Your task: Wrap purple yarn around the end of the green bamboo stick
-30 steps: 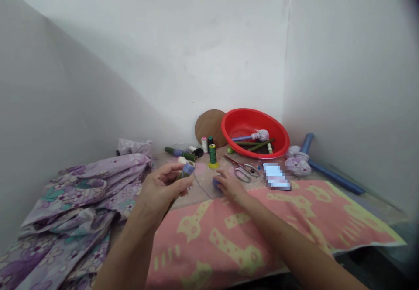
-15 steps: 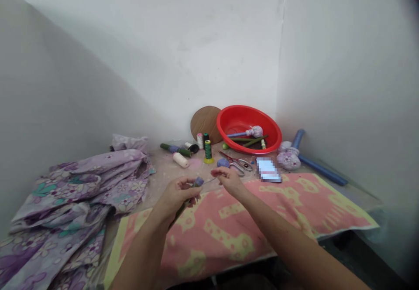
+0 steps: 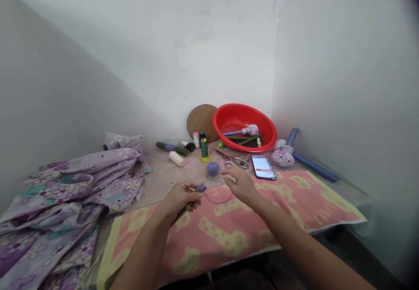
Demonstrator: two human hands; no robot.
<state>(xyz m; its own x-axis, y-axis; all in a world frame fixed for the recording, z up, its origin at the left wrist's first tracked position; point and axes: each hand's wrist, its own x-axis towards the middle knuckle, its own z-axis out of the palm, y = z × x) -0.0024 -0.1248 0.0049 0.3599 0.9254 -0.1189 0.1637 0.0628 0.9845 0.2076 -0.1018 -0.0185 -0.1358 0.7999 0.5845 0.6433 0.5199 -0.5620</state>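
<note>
My left hand [image 3: 183, 198] is closed round a green stick [image 3: 183, 211], whose tip is wrapped in blue-purple yarn [image 3: 201, 188]. From that tip a slack strand of yarn [image 3: 218, 202] loops over the pink and yellow cloth [image 3: 225, 233] and runs up towards my right hand. My right hand [image 3: 241, 185] hovers over the cloth's far edge with fingers stretched and apart, holding nothing that I can see. Just beyond its fingertips sits a ball of blue-purple yarn [image 3: 212, 168]. Scissors [image 3: 236, 159] lie behind that hand.
Thread spools [image 3: 204, 150] and a yarn-wrapped green stick [image 3: 172, 148] stand or lie at the back. A red basin [image 3: 273, 135] holds sticks. Beside it are a phone [image 3: 263, 168] and a blue stick with a floral padded head [image 3: 283, 157]. Floral fabric [image 3: 81, 194] is heaped left.
The strand, stretched straight between my hands before, now droops in a loop. My right hand has opened and moved slightly right, uncovering the yarn ball. The view has shifted slightly.
</note>
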